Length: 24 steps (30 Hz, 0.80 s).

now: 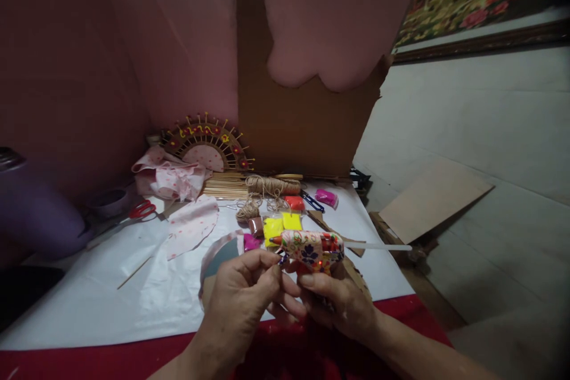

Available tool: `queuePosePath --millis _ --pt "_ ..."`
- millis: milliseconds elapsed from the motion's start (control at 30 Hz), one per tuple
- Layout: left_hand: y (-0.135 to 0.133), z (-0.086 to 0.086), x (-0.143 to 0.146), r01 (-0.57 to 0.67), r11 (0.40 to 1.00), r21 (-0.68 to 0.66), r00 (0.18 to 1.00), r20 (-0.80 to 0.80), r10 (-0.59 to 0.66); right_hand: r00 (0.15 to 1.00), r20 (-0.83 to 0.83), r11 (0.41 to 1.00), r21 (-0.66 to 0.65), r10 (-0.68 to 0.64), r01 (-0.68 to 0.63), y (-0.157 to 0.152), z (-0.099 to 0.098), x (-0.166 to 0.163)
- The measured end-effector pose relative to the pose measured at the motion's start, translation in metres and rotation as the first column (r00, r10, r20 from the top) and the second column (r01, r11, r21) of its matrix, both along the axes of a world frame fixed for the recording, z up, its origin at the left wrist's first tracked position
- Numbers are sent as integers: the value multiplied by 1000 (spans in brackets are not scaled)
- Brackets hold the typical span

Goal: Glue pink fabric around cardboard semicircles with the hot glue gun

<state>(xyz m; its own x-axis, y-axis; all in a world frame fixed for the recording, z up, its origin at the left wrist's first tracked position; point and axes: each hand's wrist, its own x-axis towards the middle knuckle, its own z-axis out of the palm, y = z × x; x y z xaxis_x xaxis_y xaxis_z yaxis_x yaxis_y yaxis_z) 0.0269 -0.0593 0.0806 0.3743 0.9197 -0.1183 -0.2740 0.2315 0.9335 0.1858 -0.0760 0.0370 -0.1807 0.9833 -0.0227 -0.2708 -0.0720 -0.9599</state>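
My right hand (pixel 341 303) is wrapped round a glue gun (pixel 307 247) with a flower-patterned body. Its nozzle points left, and a long whitish glue stick (pixel 378 246) sticks out of the back. Just under the nozzle, my left hand (pixel 244 291) is closed in a pinch; a small dark bit shows at the fingertips, too small to name. Behind that hand lies a curved piece with a grey-blue face and pale fabric edge (pixel 222 261), partly hidden. Yellow packets (pixel 291 221) and a magenta packet (pixel 252 241) lie just past the gun.
A decorated half-round fan (pixel 209 136) of sticks stands at the back beside crumpled pink fabric (pixel 173 175). Twine (pixel 271 185), thin wooden sticks (pixel 227 185), red-handled scissors (pixel 142 209) and a cut fabric piece (pixel 193 225) lie on the white-covered table (pixel 146 303). A purple bottle (pixel 40 208) is at left.
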Motion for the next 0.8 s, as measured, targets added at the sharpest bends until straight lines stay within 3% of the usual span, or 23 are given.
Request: queuePosePath --millis 367,667,800 --pt "-2 -1 -1 -3 999 36 994 -112 7 1000 19 1000 18 -3 2 -2 -1 -2" --pt "-3 -3 1 -70 997 17 997 -9 71 1000 5 999 -33 9 -8 -3 6 -3" --pt "-3 -2 -1 -64 998 25 995 -72 66 1000 17 999 -42 8 -8 -3 4 -3"
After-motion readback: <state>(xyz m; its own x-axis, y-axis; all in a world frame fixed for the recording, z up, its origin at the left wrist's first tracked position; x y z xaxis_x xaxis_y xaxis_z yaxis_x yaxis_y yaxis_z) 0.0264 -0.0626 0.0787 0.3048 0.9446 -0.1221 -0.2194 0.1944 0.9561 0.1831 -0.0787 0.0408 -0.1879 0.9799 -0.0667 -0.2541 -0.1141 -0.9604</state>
